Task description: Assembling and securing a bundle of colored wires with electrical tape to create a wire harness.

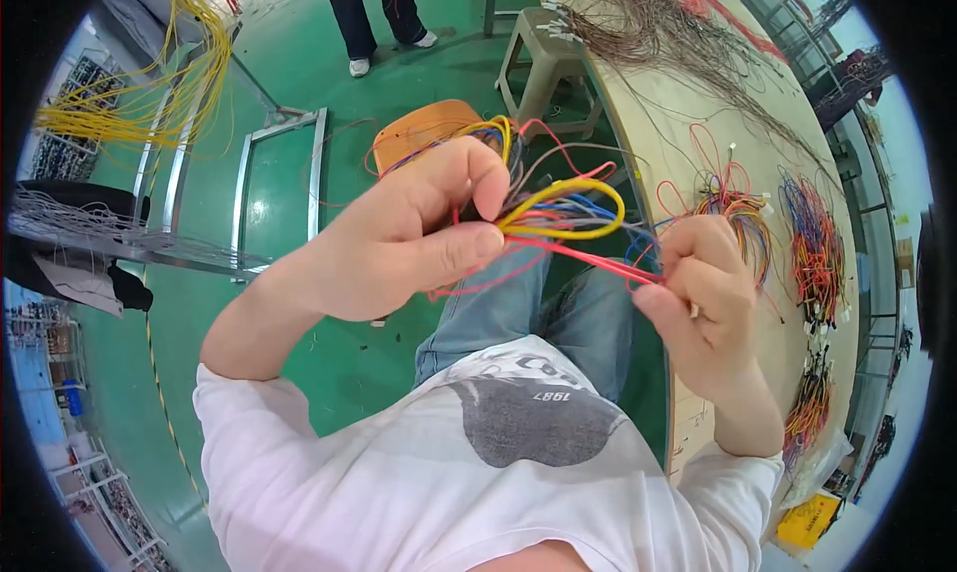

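The wire bundle (pixel 563 213), thin glossy strands of yellow, red and blue, is pinched closed in the left hand (pixel 399 238). The right hand (pixel 698 283) grips its red wires at 3 o'clock. Behind it, an orange stool (pixel 424 129); more wire coils (pixel 817 248) lie on the pale table (pixel 698 114).

Green floor (pixel 299 64), wood bench (pixel 698 124), plastic stool (pixel 543 54), metal racks (pixel 179 143).

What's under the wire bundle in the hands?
Under the wire bundle pinched between left hand and right hand: jeans-clad legs, green floor, part of an orange stool. The stool's front edge is covered.
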`<action>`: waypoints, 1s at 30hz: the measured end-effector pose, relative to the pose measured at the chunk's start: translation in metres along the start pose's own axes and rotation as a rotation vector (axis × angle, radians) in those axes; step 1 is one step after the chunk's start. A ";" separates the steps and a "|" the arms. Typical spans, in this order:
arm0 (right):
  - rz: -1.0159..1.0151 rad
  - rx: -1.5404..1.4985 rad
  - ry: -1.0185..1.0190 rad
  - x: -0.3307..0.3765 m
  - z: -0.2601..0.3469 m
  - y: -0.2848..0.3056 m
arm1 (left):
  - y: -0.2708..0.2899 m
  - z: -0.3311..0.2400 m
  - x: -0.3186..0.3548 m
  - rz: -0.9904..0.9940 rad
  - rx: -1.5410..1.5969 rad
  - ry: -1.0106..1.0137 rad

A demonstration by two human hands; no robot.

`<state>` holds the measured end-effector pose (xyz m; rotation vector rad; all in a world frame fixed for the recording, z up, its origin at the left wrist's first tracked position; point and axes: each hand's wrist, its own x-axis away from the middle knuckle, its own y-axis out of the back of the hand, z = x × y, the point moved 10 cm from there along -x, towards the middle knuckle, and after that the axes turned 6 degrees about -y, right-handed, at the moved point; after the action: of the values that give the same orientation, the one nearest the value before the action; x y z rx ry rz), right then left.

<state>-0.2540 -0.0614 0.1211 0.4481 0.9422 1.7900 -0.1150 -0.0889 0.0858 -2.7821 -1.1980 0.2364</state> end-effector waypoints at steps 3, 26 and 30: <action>-0.371 -0.958 0.083 0.012 -0.010 0.027 | -0.019 0.011 0.001 0.109 0.091 0.053; 0.096 -0.324 0.092 0.055 0.000 0.009 | -0.142 0.015 -0.051 0.559 -0.808 0.137; -0.097 -0.241 -0.190 0.131 -0.044 0.080 | -0.229 -0.007 -0.102 0.647 -0.662 -0.151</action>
<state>-0.3870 0.0259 0.1393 0.4032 0.5974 1.7131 -0.3463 -0.0069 0.1383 -3.7277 -0.3728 0.1044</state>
